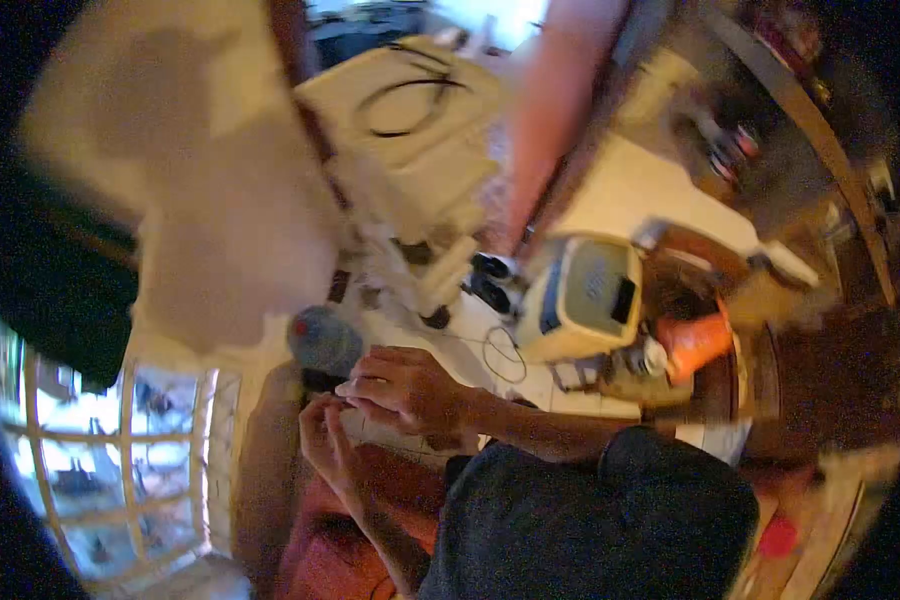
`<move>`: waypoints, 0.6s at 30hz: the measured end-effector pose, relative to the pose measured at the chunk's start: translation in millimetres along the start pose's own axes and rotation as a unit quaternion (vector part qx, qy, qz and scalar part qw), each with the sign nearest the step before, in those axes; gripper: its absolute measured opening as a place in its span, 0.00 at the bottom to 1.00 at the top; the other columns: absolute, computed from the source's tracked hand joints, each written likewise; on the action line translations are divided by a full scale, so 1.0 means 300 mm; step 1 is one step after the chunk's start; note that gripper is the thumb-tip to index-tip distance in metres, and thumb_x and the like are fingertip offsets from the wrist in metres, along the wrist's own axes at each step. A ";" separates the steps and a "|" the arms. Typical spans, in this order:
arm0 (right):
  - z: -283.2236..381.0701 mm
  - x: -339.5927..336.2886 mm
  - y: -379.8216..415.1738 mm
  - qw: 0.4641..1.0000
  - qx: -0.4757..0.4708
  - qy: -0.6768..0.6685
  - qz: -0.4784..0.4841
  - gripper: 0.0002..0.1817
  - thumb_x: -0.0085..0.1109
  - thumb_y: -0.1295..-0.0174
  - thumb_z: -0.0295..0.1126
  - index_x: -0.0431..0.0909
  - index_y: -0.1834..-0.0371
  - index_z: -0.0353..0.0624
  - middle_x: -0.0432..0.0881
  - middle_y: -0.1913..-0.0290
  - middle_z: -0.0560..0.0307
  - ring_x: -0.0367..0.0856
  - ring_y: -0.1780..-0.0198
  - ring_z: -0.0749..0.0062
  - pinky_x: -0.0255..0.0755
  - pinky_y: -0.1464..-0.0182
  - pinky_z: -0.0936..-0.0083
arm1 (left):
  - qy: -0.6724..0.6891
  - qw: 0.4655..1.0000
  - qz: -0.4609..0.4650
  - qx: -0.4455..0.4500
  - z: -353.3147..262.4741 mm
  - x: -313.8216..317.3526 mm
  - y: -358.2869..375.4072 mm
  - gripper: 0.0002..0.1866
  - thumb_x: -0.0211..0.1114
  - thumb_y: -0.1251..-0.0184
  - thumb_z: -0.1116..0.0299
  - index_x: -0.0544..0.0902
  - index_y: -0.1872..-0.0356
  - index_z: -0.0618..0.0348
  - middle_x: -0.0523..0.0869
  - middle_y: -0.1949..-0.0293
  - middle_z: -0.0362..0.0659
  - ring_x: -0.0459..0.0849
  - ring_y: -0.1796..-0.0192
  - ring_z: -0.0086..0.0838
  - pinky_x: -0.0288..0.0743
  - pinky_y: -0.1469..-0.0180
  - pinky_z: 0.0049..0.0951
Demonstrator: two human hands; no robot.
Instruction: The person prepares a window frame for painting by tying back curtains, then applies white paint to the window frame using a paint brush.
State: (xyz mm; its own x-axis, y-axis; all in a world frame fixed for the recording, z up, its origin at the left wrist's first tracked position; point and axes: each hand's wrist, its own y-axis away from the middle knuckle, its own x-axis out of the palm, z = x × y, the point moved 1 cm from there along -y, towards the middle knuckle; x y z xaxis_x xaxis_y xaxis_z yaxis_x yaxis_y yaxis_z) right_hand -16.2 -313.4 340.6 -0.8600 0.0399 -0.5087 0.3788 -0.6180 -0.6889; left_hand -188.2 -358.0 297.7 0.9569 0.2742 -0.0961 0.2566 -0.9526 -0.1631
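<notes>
My right hand (405,388) and my left hand (328,440) meet in front of my dark shirt (590,520), fingertips almost touching. The fingers of both are bent and drawn together. A small pale spot shows at the right fingertips, but blur hides whether it is a held object. Just beyond the hands is a bluish, rounded container (325,342) with a red spot on it. A dark shape lies between that container and my fingers.
A cream, boxy appliance (580,300) stands to the right, beside an orange object (695,345). Black cable (405,105) lies coiled on a pale surface at the top. A barred window (120,450) is lower left; reddish fabric (320,550) lies below my hands.
</notes>
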 end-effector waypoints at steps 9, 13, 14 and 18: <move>-0.189 -0.483 0.608 0.940 0.283 0.154 -0.109 0.06 0.59 0.40 0.33 0.80 0.63 0.44 0.80 0.63 0.51 0.80 0.62 0.51 0.77 0.61 0.57 | -0.086 0.979 0.180 -0.048 0.022 0.446 0.080 0.11 0.59 0.26 0.67 0.81 0.49 0.62 0.83 0.59 0.42 0.80 0.57 0.25 0.77 0.54 0.26; -0.360 -0.605 1.084 0.856 0.447 0.221 -0.136 0.05 0.55 0.40 0.32 0.81 0.67 0.47 0.82 0.67 0.49 0.82 0.63 0.49 0.76 0.64 0.55 | -0.109 0.966 0.223 -0.071 -0.002 0.652 0.167 0.12 0.60 0.26 0.67 0.81 0.49 0.62 0.84 0.58 0.42 0.81 0.55 0.25 0.76 0.54 0.27; -0.384 -0.652 1.210 0.841 0.490 0.196 -0.119 0.05 0.56 0.40 0.32 0.81 0.67 0.48 0.83 0.67 0.49 0.82 0.65 0.48 0.76 0.64 0.55 | -0.115 0.964 0.230 -0.068 0.004 0.705 0.198 0.12 0.60 0.26 0.67 0.81 0.49 0.61 0.84 0.58 0.42 0.81 0.55 0.25 0.76 0.54 0.27; -0.419 -0.734 1.619 0.685 0.640 0.297 -0.181 0.04 0.59 0.42 0.33 0.80 0.67 0.48 0.84 0.66 0.51 0.82 0.65 0.49 0.75 0.64 0.55 | -0.141 0.943 0.302 0.022 0.053 0.929 0.310 0.11 0.59 0.26 0.68 0.81 0.49 0.60 0.84 0.57 0.42 0.82 0.54 0.27 0.76 0.53 0.28</move>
State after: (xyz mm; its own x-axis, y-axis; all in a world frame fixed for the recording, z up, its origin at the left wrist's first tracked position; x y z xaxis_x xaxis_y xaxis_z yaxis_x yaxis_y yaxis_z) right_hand 400.1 -523.6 53.0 -0.3841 0.4508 -0.8057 -0.7595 -0.6505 -0.0019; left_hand 100.2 -368.1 240.2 0.8513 -0.2856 -0.4401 -0.3342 -0.9418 -0.0352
